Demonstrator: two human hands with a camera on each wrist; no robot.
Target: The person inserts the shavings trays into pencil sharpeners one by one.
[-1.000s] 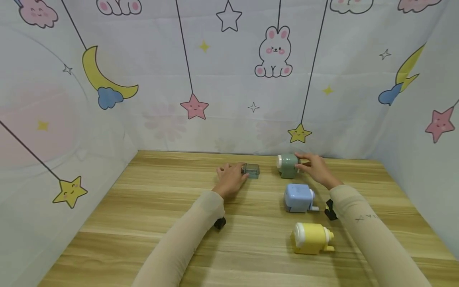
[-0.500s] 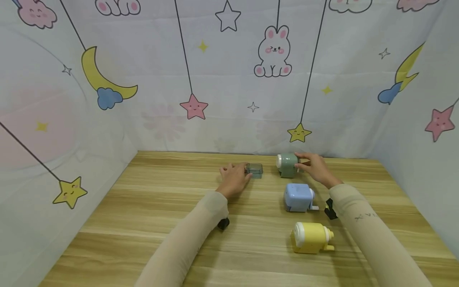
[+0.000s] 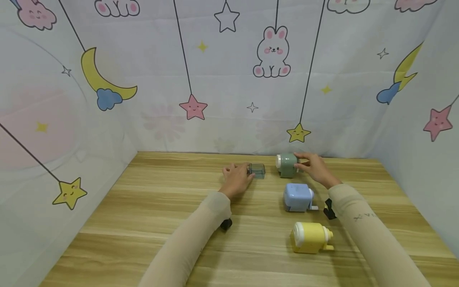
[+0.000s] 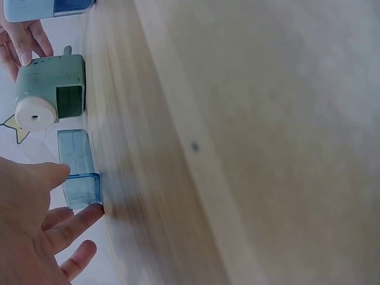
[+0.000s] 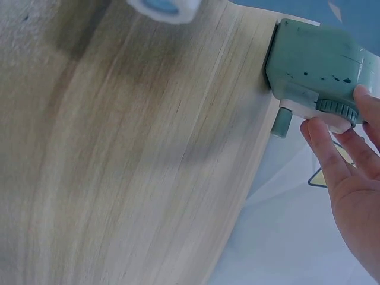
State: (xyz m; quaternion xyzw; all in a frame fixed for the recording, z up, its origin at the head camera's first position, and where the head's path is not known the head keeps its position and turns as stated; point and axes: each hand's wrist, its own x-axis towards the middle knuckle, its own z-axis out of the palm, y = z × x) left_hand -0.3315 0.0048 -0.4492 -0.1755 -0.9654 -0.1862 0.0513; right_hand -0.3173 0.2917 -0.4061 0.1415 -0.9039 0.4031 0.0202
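At the back of the table stands a green crank pencil sharpener (image 3: 288, 165) with a white round front. My right hand (image 3: 315, 169) grips it at its crank end; in the right wrist view, fingers (image 5: 326, 151) touch the ribbed knob side. To its left, my left hand (image 3: 236, 179) pinches a clear shavings drawer (image 3: 257, 170) by its near end, thumb on one side and fingers on the other. The left wrist view shows the drawer (image 4: 80, 169) just apart from the sharpener (image 4: 50, 89), whose square slot faces it.
A blue crank sharpener (image 3: 299, 197) stands nearer the person, in front of the green one. Closer still is a yellow sharpener (image 3: 310, 238) with a white ring. A printed cloth (image 3: 229, 79) hangs behind the table (image 3: 161, 223) and at both sides.
My left hand has slid the clear drawer a little to the right, closer to the green sharpener. The right hand and the sharpeners have stayed in place.
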